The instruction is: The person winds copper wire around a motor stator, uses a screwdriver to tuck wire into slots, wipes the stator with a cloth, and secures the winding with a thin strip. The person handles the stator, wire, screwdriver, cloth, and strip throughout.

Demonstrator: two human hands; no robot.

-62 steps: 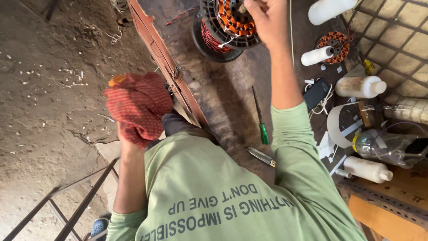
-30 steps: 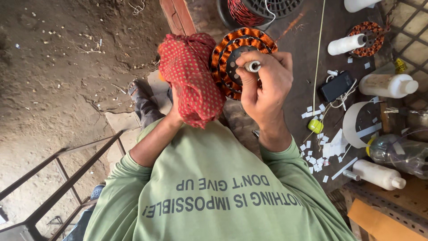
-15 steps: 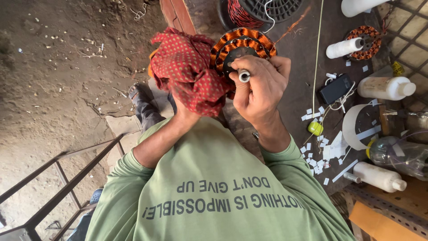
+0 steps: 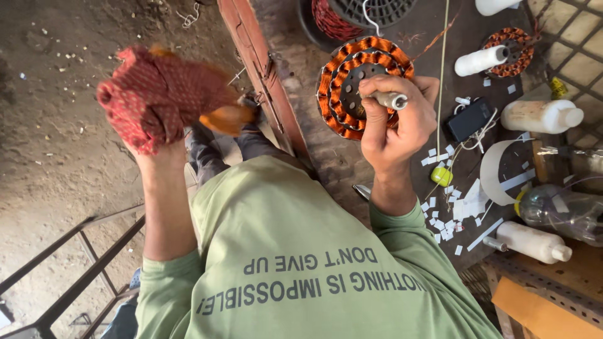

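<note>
Right hand (image 4: 396,129) is gripping a metal shaft (image 4: 391,99), fingers curled shut around it, holding up a round stator wound with orange copper coils (image 4: 342,85) over the dark bench (image 4: 414,44). Left hand (image 4: 147,147) is mostly hidden, bunching a red patterned cloth (image 4: 157,94) out to the side over the dirt floor (image 4: 50,125). On the bench: white bottle (image 4: 541,116) lying sideways, another white bottle (image 4: 534,242) nearer, white thread spool (image 4: 480,59), a smaller orange-wound stator (image 4: 509,50), black phone (image 4: 468,120), scattered white paper scraps (image 4: 449,216), clear plastic bottle (image 4: 559,210). Red wire reel (image 4: 333,19) is sitting at top.
</note>
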